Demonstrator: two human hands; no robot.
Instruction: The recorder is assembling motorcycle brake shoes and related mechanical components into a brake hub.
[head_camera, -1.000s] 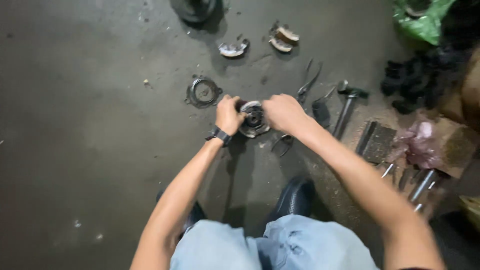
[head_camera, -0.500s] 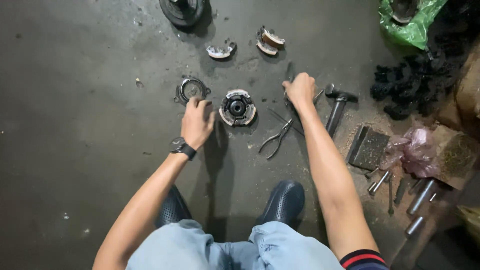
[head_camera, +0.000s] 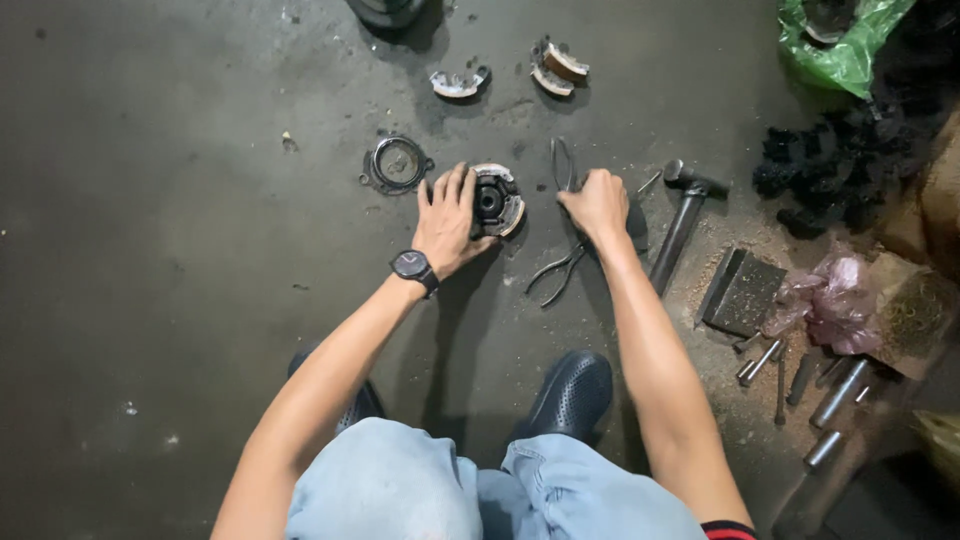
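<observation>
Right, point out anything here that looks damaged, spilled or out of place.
Nothing looks broken. Loose parts lie scattered on the floor: two curved shoes apart from the round assembly under the left hand, with gritty debris near the hammer.
</observation>
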